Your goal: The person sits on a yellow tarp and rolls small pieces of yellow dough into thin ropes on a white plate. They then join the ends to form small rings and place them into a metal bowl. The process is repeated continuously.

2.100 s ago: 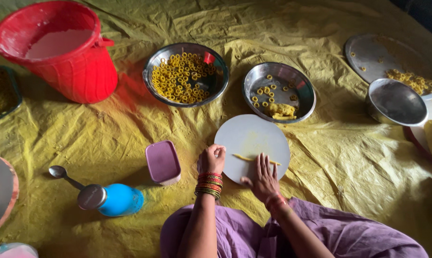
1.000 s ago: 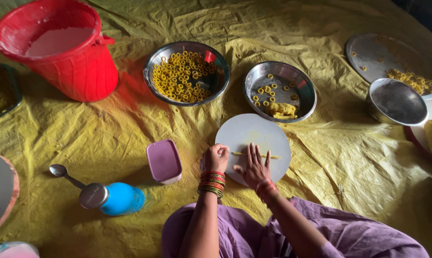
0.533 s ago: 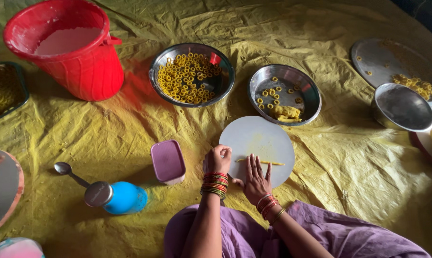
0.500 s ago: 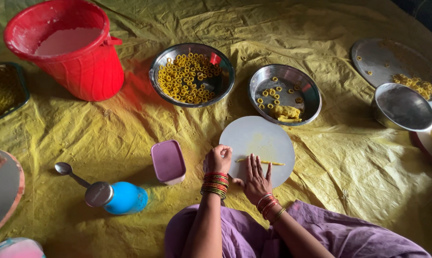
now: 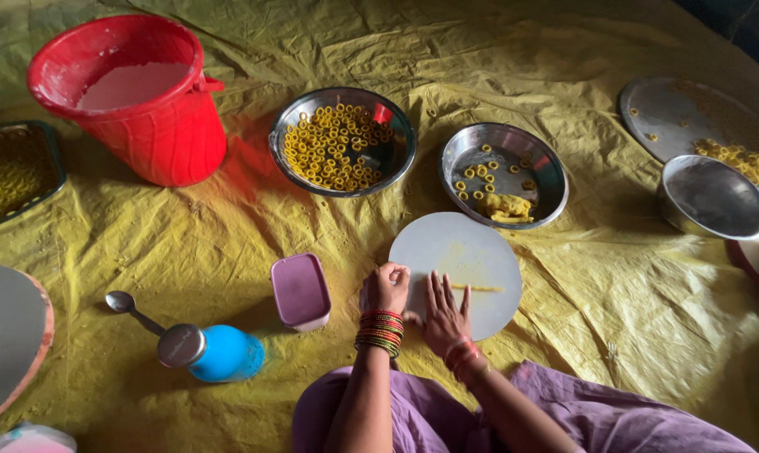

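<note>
2 steel bowls [image 5: 343, 141] beyond the white board [image 5: 459, 252]; purple box [image 5: 300, 291] beside.

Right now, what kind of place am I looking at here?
Probably a floor workspace for making snacks by hand: a yellow sheet covers the ground, steel bowls hold yellow dough rings, and the right hand presses a dough strip on a round white board.
</note>
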